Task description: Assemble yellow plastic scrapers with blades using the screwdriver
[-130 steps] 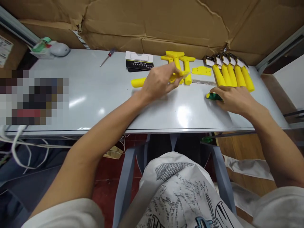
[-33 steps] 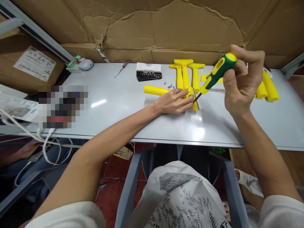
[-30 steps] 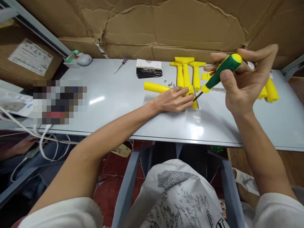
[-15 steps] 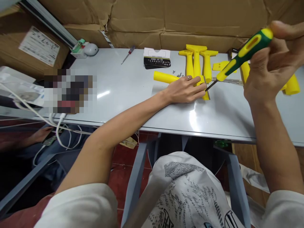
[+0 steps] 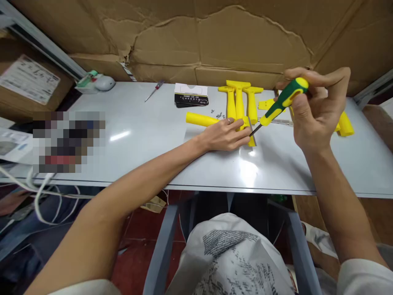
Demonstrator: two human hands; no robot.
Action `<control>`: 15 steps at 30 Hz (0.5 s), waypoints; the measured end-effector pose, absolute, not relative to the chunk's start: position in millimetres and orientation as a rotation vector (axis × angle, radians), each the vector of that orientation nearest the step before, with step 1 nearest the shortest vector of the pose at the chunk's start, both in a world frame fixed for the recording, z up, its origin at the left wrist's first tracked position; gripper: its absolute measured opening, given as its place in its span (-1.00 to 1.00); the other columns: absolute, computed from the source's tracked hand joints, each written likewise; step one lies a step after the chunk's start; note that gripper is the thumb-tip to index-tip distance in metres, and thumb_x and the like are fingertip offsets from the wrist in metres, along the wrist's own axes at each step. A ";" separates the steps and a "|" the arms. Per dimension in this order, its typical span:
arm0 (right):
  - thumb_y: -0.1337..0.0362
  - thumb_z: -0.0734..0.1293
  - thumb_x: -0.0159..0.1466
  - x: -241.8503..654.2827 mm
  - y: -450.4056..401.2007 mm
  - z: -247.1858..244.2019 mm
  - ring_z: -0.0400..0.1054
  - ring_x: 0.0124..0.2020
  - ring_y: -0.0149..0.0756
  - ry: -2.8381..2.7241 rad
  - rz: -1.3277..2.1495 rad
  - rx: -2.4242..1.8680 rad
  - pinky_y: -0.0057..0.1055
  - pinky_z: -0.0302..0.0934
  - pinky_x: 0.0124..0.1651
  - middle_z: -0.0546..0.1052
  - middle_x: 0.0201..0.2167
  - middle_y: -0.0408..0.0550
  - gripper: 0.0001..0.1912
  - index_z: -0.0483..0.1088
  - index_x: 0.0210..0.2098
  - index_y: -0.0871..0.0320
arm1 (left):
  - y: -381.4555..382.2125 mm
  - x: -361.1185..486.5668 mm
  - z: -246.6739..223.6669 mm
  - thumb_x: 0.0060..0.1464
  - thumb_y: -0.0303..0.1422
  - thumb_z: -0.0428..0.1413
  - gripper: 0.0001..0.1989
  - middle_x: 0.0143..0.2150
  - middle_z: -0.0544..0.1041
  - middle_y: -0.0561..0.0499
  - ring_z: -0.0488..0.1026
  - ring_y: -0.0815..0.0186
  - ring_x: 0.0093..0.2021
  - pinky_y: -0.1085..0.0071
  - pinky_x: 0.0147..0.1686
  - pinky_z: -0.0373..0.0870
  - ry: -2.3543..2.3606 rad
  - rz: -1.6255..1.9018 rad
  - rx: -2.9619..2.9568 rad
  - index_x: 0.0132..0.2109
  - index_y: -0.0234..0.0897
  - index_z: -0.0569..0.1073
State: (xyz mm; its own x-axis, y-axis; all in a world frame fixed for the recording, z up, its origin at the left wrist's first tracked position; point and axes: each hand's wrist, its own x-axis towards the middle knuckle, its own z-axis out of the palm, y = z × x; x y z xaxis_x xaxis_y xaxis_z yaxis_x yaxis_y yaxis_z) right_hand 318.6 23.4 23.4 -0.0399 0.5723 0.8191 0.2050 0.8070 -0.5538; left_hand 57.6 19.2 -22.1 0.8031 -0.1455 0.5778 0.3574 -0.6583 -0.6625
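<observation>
Carton (image 5: 18, 104), just one, sits at the far left with a single white label (image 5: 30, 80) facing me, and below it several white cables (image 5: 39, 200) loop past the edge of the pale table (image 5: 138, 127). Along the back come one small green-topped container (image 5: 84, 84) and one rounded white object (image 5: 105, 82) just beside it, then one little screwdriver (image 5: 158, 85) with a dark red handle, lying aslant. Next is one white-and-black box (image 5: 190, 95), resting on something black. In front of that, one yellow scraper (image 5: 201, 119) lies crosswise on the table, its handle pointing left, a few tiny screws (image 5: 212, 111) just behind it, too small for me to count. The left hand (image 5: 227, 135), wearing one ring (image 5: 229, 121), grasps the scraper near its head, fingers curled over it. Behind the hand, three yellow T-shaped pieces (image 5: 238, 98) lie close together. One green-and-yellow screwdriver (image 5: 279, 105) slants down to the scraper's head, its tip by the left fingertips; exactly what it touches I can't tell. Beyond are one flat yellow plate (image 5: 266, 105) and one metal strip (image 5: 278, 121). The right hand (image 5: 319, 110) grips the green-and-yellow screwdriver between thumb and fingers, partly covering some yellow handles (image 5: 346, 124), at least two
</observation>
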 end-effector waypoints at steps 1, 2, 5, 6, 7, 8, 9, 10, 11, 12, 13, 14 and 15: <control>-0.43 0.56 0.38 317.5 24.8 22.8 0.71 0.04 -0.11 -1.620 0.336 -0.543 -0.03 0.64 0.12 0.65 0.08 -0.08 -0.34 0.41 0.13 -0.13 | 18.4 58.2 -20.4 0.61 -0.58 0.07 -0.68 -0.05 0.73 -0.02 0.63 0.23 -0.14 0.30 -0.30 0.34 -0.151 -0.792 -2.153 -0.18 -0.26 0.54; -0.33 0.63 0.37 316.5 26.5 22.6 0.72 -0.03 -0.15 -1.600 0.312 -0.420 -0.09 0.65 0.05 0.64 0.00 -0.14 -0.37 0.40 0.11 -0.10 | 17.8 58.9 -19.1 0.60 -0.59 0.08 -0.69 -0.06 0.73 -0.01 0.63 0.24 -0.14 0.31 -0.30 0.34 -0.146 -0.813 -2.152 -0.20 -0.26 0.53; -0.26 0.61 0.43 315.0 29.4 24.0 0.65 -0.20 -0.34 -1.530 0.141 -0.248 -0.31 0.57 -0.14 0.51 -0.16 -0.20 -0.46 0.57 0.13 -0.04 | 17.2 60.1 -17.2 0.58 -0.60 0.09 -0.67 -0.10 0.73 0.01 0.62 0.25 -0.18 0.33 -0.33 0.34 -0.139 -0.844 -2.156 -0.24 -0.25 0.51; -0.28 0.56 0.47 314.9 28.6 24.8 0.62 -0.18 -0.34 -1.539 0.104 -0.262 -0.32 0.56 -0.14 0.51 -0.15 -0.16 -0.47 0.62 0.16 -0.04 | 17.3 60.0 -17.2 0.59 -0.60 0.09 -0.66 -0.10 0.73 0.01 0.62 0.25 -0.18 0.33 -0.34 0.34 -0.142 -0.830 -2.160 -0.24 -0.25 0.51; -0.28 0.52 0.51 314.7 26.9 25.6 0.62 -0.13 -0.31 -1.559 0.098 -0.296 -0.29 0.57 -0.11 0.54 -0.10 -0.11 -0.47 0.66 0.20 -0.04 | 17.4 59.6 -17.2 0.59 -0.60 0.08 -0.65 -0.10 0.73 0.01 0.63 0.25 -0.18 0.34 -0.34 0.35 -0.145 -0.815 -2.162 -0.24 -0.24 0.52; -0.25 0.50 0.54 314.4 24.5 26.1 0.62 -0.06 -0.25 -1.583 0.131 -0.337 -0.24 0.60 -0.07 0.58 -0.05 -0.06 -0.50 0.66 0.22 -0.05 | 17.4 59.0 -17.2 0.59 -0.59 0.08 -0.65 -0.10 0.73 0.02 0.63 0.25 -0.18 0.34 -0.34 0.35 -0.152 -0.800 -2.164 -0.24 -0.24 0.52; -0.21 0.52 0.54 313.7 21.8 26.5 0.64 0.00 -0.20 -1.606 0.194 -0.366 -0.20 0.62 -0.02 0.62 -0.02 -0.04 -0.54 0.64 0.23 -0.08 | 17.4 58.4 -17.2 0.59 -0.59 0.09 -0.66 -0.10 0.73 0.02 0.64 0.25 -0.17 0.34 -0.34 0.36 -0.157 -0.793 -2.167 -0.23 -0.24 0.53; -0.16 0.56 0.51 312.8 19.2 26.6 0.66 0.01 -0.17 -1.611 0.265 -0.372 -0.17 0.63 0.00 0.64 -0.01 -0.05 -0.57 0.61 0.22 -0.11 | 17.3 58.0 -17.0 0.58 -0.58 0.10 -0.67 -0.10 0.73 0.02 0.64 0.25 -0.16 0.34 -0.34 0.37 -0.156 -0.794 -2.171 -0.23 -0.24 0.54; -0.10 0.62 0.47 311.7 16.7 26.7 0.68 0.00 -0.16 -1.599 0.330 -0.364 -0.15 0.65 0.00 0.67 -0.02 -0.09 -0.58 0.58 0.20 -0.14 | 17.2 57.7 -16.8 0.58 -0.57 0.12 -0.68 -0.10 0.73 0.02 0.64 0.25 -0.17 0.33 -0.35 0.36 -0.153 -0.802 -2.175 -0.23 -0.24 0.54; -0.06 0.66 0.44 310.8 14.6 26.9 0.70 -0.04 -0.16 -1.573 0.369 -0.341 -0.16 0.65 -0.03 0.67 -0.07 -0.12 -0.57 0.56 0.18 -0.17 | 17.3 57.6 -16.7 0.58 -0.56 0.13 -0.68 -0.11 0.73 0.02 0.64 0.25 -0.18 0.33 -0.36 0.36 -0.149 -0.810 -2.179 -0.23 -0.24 0.54; -0.05 0.67 0.43 310.1 12.8 27.5 0.71 -0.09 -0.18 -1.547 0.382 -0.326 -0.18 0.65 -0.05 0.67 -0.11 -0.15 -0.58 0.57 0.17 -0.18 | 17.5 57.6 -16.7 0.58 -0.56 0.13 -0.68 -0.13 0.72 0.02 0.63 0.25 -0.19 0.32 -0.37 0.35 -0.148 -0.816 -2.182 -0.24 -0.24 0.54; -0.06 0.65 0.45 309.9 11.2 28.3 0.70 -0.12 -0.21 -1.528 0.369 -0.330 -0.19 0.65 -0.06 0.67 -0.12 -0.16 -0.61 0.60 0.17 -0.19 | 17.9 57.8 -16.9 0.58 -0.56 0.14 -0.68 -0.14 0.72 0.02 0.63 0.25 -0.20 0.31 -0.38 0.33 -0.150 -0.819 -2.184 -0.24 -0.24 0.53; -0.10 0.61 0.49 310.1 9.5 29.6 0.68 -0.12 -0.22 -1.522 0.331 -0.348 -0.20 0.64 -0.06 0.66 -0.11 -0.14 -0.65 0.65 0.18 -0.20 | 18.4 57.9 -17.2 0.58 -0.56 0.14 -0.68 -0.15 0.72 0.03 0.62 0.25 -0.21 0.31 -0.39 0.31 -0.152 -0.820 -2.182 -0.24 -0.24 0.53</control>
State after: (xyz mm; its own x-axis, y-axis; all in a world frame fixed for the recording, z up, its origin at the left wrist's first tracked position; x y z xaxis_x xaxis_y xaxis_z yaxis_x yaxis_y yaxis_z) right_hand 310.1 9.5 29.6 0.0240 0.4201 0.9072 0.0058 0.9074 -0.4203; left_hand 57.9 18.4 -17.2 0.7841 -0.1504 0.6021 0.3562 -0.6854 -0.6351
